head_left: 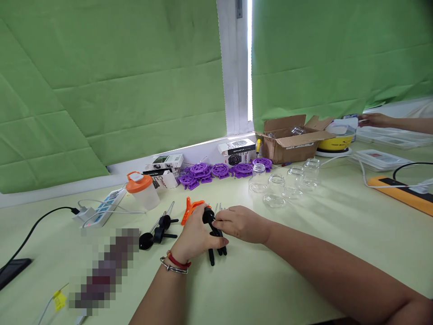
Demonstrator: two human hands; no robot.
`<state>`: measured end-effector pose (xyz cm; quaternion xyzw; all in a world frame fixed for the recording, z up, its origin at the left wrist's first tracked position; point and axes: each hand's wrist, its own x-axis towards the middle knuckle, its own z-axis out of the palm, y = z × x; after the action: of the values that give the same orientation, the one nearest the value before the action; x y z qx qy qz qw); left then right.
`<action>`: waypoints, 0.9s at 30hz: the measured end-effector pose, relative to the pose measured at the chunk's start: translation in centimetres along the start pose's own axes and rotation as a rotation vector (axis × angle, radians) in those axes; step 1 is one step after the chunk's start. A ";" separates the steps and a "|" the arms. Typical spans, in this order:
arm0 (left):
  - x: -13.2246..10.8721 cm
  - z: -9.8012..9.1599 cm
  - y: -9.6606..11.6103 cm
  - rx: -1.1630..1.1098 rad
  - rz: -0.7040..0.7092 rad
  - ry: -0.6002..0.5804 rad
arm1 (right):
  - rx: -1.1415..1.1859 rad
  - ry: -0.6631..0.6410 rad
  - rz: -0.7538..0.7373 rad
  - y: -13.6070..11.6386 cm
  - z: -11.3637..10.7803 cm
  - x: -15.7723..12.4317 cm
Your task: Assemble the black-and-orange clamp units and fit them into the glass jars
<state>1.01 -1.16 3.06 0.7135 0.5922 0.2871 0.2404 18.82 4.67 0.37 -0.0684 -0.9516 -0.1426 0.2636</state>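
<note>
Two hands at work over a pale table. The left hand is partly closed, thumb and fingers curled round a cluster of black-handled pieces at the near middle of the table. The right hand is bent inward, fingertips at the same cluster; whether they pinch a piece cannot be told. Similar black pieces lie to the left, near an orange clamp. The step appears to be arranging the cluster; the next move likely calls for steady left-hand support.

Single head-worn view, forward and down across the nearby table
</note>
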 end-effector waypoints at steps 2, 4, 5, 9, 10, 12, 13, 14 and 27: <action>0.0 0.0 0.0 -0.010 -0.003 -0.010 | -0.042 -0.017 -0.018 -0.1 -0.1 0.0; 0.0 0.0 -0.1 -0.020 -0.008 -0.024 | -0.066 -0.017 -0.029 -0.1 -0.1 0.0; 0.0 0.0 -0.2 -0.023 -0.010 -0.033 | -0.072 -0.017 -0.036 -0.1 -0.1 0.0; 0.0 0.0 -0.4 -0.017 -0.009 -0.034 | -0.099 -0.004 -0.050 -0.1 0.3 -0.1; 0.0 0.0 -0.5 -0.011 -0.005 -0.031 | -0.109 0.006 -0.057 -0.1 0.3 -0.2; 0.0 -0.1 -0.4 0.002 0.001 -0.040 | -0.140 0.035 -0.092 0.0 0.4 -0.4; -0.1 -0.1 -0.3 0.008 0.002 -0.056 | -0.158 0.052 -0.121 0.1 0.4 -0.6; -0.1 -0.1 -0.1 0.012 0.003 -0.075 | -0.179 0.072 -0.152 0.1 0.3 -0.7; -0.5 -0.1 1.0 -0.024 0.086 -0.208 | -0.234 0.181 -0.253 -0.4 -0.7 -1.2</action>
<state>1.58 -1.86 3.81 0.7614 0.5293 0.2284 0.2966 20.11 4.05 0.22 0.0345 -0.9020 -0.2900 0.3181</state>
